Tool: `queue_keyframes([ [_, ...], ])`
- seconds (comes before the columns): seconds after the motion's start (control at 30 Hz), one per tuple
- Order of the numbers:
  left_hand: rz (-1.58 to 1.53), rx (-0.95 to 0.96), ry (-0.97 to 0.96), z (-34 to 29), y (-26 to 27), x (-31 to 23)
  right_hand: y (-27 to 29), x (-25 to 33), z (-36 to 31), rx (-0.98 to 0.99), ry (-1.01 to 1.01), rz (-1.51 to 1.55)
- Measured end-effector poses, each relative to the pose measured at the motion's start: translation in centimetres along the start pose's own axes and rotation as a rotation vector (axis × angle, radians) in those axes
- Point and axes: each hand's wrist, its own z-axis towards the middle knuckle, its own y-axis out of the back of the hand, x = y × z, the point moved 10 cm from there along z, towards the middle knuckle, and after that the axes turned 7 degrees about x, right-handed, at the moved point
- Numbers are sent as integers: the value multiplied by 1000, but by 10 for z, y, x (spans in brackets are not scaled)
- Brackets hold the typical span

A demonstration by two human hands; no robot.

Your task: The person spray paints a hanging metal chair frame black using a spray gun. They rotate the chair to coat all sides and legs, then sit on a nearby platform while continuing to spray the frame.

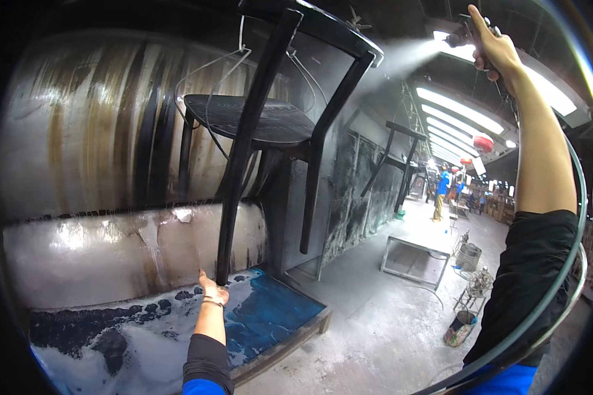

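A black wooden chair [250, 125] with a curved backrest hangs from wires in front of me, tilted. My left hand [213, 289] is at the low end of its long near leg [229, 217], closed on it with the thumb up; part of the fingers is hidden. Raised high at the upper right, my right hand [499, 54] grips a spray gun [464, 34]. A pale cone of spray [402, 62] leaves its nozzle leftward, toward the chair's backrest.
Behind the chair stands a stained, wet metal wall [79, 118]. Below lies a basin of blue, foamy liquid [277, 309]. Hoses [570, 270] run along my right arm. Further off are another hanging chair [395, 158], a low metal-framed table [415, 247], buckets [468, 257] and people [443, 191].
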Motion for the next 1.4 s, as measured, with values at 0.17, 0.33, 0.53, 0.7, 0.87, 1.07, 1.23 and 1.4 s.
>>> queue_keyframes([
  [0.17, 84, 114, 5, -58, -12, 2, -19, -50, -11, -79, 162, -60],
  [0.33, 53, 352, -3, -133, -22, -6, -62, -12, -127, 163, 576, -62],
  [0.53, -91, 576, 157, -230, -38, 0, -160, 3, -298, 947, 278, -382],
  [0.7, -41, 569, 183, -299, -46, -12, -196, 9, -361, 1021, 169, -127],
  [0.87, 18, 479, 172, -350, -48, -25, -145, -20, -323, 227, -298, 298],
  [1.07, 36, 533, 261, -383, -57, -36, -154, -1, -363, 181, -455, 908],
  [1.23, 121, 450, 285, -387, -48, -35, -128, -4, -402, 311, -401, 1031],
  [1.4, 281, 445, 282, -365, -39, -31, -63, 22, -411, 322, 53, 458],
])
